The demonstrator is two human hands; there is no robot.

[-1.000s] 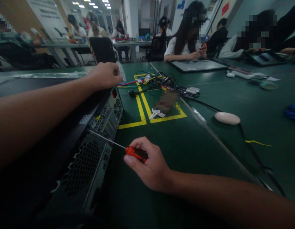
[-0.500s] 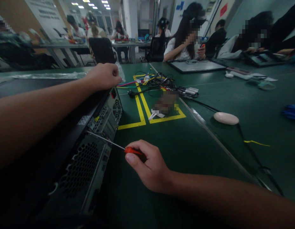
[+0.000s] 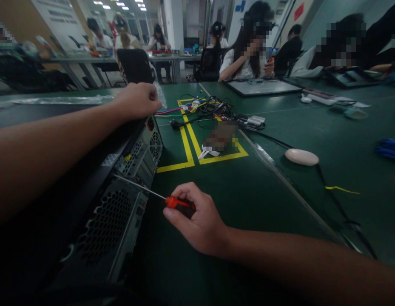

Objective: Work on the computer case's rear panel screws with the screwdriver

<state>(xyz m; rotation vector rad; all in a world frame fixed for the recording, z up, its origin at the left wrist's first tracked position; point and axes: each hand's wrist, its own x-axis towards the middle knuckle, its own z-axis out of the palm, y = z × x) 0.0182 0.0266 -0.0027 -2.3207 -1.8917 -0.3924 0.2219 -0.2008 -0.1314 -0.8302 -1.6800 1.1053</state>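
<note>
A black desktop computer tower [image 3: 104,229] lies at the left, its vented rear panel turned towards the right. My right hand [image 3: 202,221] is closed around the red and black handle of a screwdriver [image 3: 176,203]. The screwdriver's long shaft reaches left, its tip at the edge of the rear panel, above the honeycomb vent. At the tower's far top corner rests my left hand [image 3: 136,100], fingers curled in; whatever they may hold is hidden.
Tangled cables [image 3: 213,108] lie beyond the tower, by yellow tape [image 3: 181,163] on the green table [image 3: 248,199]. A pale oval object [image 3: 301,157] sits on a black cord at the right. Across the table, a person [image 3: 248,55] sits behind a flat panel [image 3: 264,87].
The fingers of my right hand have shifted and opened slightly around the screwdriver handle, showing more of it. My left hand stays at the tower's corner.
</note>
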